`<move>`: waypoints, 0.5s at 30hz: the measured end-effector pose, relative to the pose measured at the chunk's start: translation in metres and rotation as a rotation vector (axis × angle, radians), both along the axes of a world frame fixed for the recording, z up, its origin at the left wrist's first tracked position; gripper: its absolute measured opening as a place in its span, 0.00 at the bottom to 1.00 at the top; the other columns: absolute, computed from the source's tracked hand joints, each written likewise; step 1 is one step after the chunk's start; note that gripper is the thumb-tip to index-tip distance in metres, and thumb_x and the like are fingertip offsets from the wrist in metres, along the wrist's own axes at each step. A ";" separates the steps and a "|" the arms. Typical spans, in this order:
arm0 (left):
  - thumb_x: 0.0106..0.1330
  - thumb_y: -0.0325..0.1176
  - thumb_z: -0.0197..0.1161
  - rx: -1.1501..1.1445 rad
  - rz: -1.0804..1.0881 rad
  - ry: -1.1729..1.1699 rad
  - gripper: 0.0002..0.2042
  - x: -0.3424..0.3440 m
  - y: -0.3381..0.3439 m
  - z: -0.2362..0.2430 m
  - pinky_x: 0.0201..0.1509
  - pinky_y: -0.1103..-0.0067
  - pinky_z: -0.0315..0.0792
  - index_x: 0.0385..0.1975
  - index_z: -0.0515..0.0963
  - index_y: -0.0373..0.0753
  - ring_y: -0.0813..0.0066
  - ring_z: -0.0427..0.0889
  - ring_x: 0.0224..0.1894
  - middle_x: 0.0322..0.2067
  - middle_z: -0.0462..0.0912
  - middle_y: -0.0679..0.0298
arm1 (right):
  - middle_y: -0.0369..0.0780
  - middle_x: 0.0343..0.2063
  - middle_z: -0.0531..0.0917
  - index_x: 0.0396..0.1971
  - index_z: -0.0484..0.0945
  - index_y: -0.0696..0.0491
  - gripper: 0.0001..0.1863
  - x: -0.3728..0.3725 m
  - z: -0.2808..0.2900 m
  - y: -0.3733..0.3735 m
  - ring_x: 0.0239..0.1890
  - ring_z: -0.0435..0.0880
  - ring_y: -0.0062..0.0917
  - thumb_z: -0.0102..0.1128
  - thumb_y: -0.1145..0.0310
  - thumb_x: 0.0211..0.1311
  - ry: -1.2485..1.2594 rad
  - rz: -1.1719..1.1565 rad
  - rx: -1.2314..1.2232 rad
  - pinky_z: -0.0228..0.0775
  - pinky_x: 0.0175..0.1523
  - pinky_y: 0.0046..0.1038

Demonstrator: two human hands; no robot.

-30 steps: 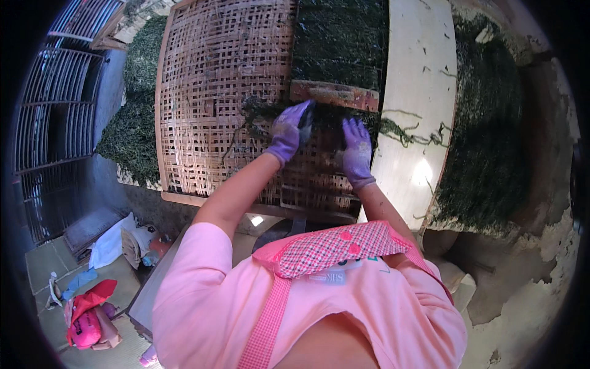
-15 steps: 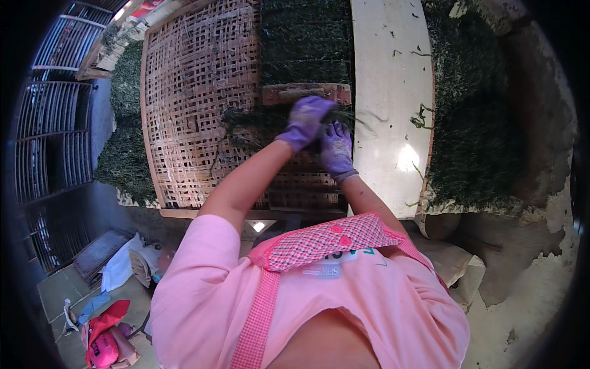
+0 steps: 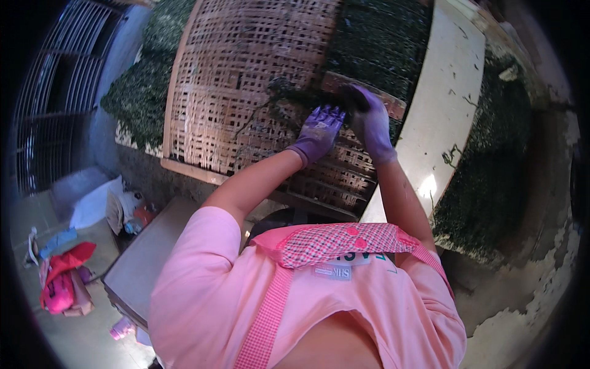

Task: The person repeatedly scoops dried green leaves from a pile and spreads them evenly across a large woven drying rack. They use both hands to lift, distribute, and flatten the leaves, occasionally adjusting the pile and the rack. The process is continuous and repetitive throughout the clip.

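Both hands wear purple work gloves. My left hand [image 3: 318, 132] lies palm down with fingers stretched out, at the near edge of a clump of dark green leafy strands [image 3: 289, 97]. To its right, my right hand [image 3: 373, 126] is raised on edge beside the clump; its fingers are smeared and dark, so I cannot make out a grip. The clump rests on a large woven slatted tray [image 3: 221, 86] with a wooden rim. Just beyond the hands lies a reddish-brown wooden bar [image 3: 393, 106], bordering a dense dark green layer [image 3: 378, 49].
A pale board [image 3: 439, 104] with stray strands runs along the tray's right. More green material [image 3: 491, 172] lies beyond it, and another heap [image 3: 141, 92] at the left. Barred metal [image 3: 58, 123] stands far left. A grey-topped surface [image 3: 150, 252] and a red-pink bundle [image 3: 64, 277] are lower left.
The view has turned, shifting the tray rightward and tilting it. My left hand, blurred over the strands before, now lies flatter and nearer; my right hand has risen and moved forward to the clump.
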State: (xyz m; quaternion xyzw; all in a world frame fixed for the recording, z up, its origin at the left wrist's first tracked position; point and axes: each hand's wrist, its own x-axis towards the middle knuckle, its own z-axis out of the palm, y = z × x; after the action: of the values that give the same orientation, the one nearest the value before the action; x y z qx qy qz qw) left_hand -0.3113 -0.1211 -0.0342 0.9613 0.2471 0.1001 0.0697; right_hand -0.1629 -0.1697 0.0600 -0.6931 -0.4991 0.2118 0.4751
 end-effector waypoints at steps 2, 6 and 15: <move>0.61 0.30 0.49 0.006 0.056 0.026 0.23 0.000 -0.002 -0.001 0.70 0.61 0.53 0.58 0.67 0.37 0.54 0.64 0.65 0.61 0.67 0.52 | 0.43 0.44 0.84 0.48 0.80 0.52 0.18 -0.002 -0.023 0.047 0.47 0.83 0.32 0.59 0.76 0.56 0.061 0.097 -0.012 0.72 0.52 0.28; 0.69 0.39 0.45 -0.731 0.399 -0.340 0.20 0.008 -0.013 0.006 0.71 0.67 0.51 0.58 0.68 0.40 0.60 0.62 0.66 0.61 0.68 0.55 | 0.45 0.42 0.82 0.51 0.74 0.47 0.25 -0.046 -0.024 0.094 0.46 0.82 0.41 0.59 0.66 0.48 -0.500 0.169 -0.452 0.72 0.49 0.43; 0.70 0.41 0.41 0.518 0.426 0.384 0.24 0.031 -0.016 -0.073 0.73 0.66 0.44 0.65 0.62 0.40 0.63 0.54 0.71 0.67 0.60 0.57 | 0.41 0.37 0.82 0.38 0.80 0.45 0.14 -0.028 -0.020 0.048 0.39 0.82 0.39 0.62 0.67 0.48 -0.541 -0.083 -0.155 0.74 0.44 0.34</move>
State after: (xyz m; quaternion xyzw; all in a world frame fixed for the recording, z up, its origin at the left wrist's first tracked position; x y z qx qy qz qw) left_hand -0.2803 -0.1368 -0.1068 0.8755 0.4163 -0.0106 -0.2452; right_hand -0.1908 -0.1216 0.0400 -0.7785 -0.5613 0.0369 0.2783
